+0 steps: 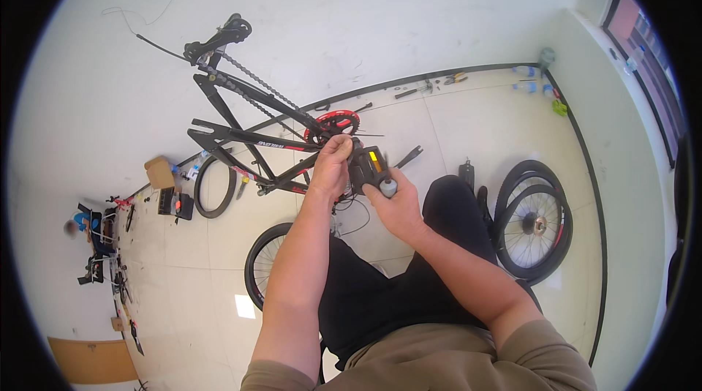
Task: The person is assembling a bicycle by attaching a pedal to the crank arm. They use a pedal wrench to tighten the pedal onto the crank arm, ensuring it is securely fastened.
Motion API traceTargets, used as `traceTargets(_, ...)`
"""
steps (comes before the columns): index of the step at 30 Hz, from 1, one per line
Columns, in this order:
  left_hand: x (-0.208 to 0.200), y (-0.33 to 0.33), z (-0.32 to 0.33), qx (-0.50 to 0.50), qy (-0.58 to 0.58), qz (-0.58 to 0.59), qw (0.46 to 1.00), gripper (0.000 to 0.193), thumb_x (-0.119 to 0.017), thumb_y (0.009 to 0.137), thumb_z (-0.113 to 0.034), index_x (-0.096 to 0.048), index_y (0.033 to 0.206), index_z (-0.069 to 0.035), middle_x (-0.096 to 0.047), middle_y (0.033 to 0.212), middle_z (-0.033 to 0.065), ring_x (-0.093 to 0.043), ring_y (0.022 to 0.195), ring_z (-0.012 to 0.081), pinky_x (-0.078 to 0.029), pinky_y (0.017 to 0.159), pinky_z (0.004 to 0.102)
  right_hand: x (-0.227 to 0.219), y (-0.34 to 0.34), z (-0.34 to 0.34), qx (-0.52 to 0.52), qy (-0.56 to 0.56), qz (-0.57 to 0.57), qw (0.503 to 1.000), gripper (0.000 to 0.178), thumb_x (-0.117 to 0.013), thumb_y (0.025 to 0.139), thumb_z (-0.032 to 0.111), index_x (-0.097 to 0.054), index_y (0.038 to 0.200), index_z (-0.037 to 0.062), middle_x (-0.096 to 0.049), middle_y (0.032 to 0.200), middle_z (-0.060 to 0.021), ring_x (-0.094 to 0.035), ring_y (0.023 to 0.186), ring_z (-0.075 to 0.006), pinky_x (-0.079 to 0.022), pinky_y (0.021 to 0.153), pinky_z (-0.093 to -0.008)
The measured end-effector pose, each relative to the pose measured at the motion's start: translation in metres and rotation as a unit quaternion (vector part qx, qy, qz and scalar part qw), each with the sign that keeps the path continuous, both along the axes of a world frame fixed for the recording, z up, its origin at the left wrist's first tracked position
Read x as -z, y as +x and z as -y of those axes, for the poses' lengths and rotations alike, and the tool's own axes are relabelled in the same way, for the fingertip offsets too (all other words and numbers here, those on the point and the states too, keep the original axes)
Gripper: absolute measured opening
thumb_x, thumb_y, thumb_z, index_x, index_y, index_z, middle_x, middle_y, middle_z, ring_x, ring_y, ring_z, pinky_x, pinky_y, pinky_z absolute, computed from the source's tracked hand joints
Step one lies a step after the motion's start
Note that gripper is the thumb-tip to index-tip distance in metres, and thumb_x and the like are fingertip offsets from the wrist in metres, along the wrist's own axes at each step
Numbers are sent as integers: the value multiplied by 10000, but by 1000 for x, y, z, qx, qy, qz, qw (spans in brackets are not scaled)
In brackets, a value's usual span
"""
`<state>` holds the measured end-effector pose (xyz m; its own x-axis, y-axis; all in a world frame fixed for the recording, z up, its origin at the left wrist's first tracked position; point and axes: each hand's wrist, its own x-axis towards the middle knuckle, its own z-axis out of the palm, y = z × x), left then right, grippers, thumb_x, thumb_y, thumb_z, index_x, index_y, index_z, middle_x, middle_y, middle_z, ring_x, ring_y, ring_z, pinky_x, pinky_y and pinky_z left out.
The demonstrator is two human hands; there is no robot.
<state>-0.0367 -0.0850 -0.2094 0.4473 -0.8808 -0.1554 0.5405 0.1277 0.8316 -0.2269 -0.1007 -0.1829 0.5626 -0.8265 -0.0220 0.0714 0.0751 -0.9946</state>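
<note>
Pinching a round, grey-ended piece (388,188) between thumb and fingers, my right hand (401,204) sits, in the head view, against the right side of a chunky black pedal with a bright yellow reflector (374,158). My left hand (334,166) curls narrow at the pedal's left side; its fingers hide what lies under them, so I cannot tell what they close on. The pedal is between my hands, just to the near right of the red-ringed chainring (341,122) on the black bicycle frame with red and white markings (248,140).

I judge the pedal to be a stiff, compact block, easy for one hand to support and not fragile. Its body may spin freely about its axle, and any grease there would make it slippery. The broad outer edges look the best place to take hold, with fingertips clear of the reflector, which could crack or come loose.

Farther right on the pale tiled floor (446,138), a slim black tool (409,158) lies beyond my right hand; well to the right, two black-tyred spoked wheels (537,224) overlap beside my leg.
</note>
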Motion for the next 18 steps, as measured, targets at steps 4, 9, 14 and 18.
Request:
traceTargets(4,-3,1,-1,2,11,-23,1000,36,-630,963,-123,-634,997,-110,-680,972,55,-641,894,148,-542,820,316,-5,-1,3,-45,305,106,945,179,-702,874,96,-588,983,13,-627,745,-72,-589,594,-139,-453,470,-306)
traceTargets(9,-1,3,-5,11,-14,-38,999,51,-646,953,-133,-642,999,-110,-688,969,62,-646,880,156,-546,784,314,1,-3,7,-85,504,201,835,190,-686,902,108,-574,1008,-3,-600,829,-89,-597,632,-175,-461,497,-306)
traceTargets(14,5,10,-8,21,-24,-34,999,85,-659,943,-151,-658,1018,-111,-679,1003,94,-635,942,203,-518,887,354,-6,-6,6,-87,532,178,823,269,-709,883,132,-564,1072,6,-598,833,-80,-593,678,-169,-466,532,-295)
traceTargets(18,0,3,-7,12,-22,-39,999,68,-669,938,-136,-649,997,-108,-688,965,51,-643,887,161,-538,799,315,-15,-11,-1,30,109,-34,993,554,-782,791,166,-530,1262,18,-578,1087,-137,-632,826,-211,-526,645,-332)
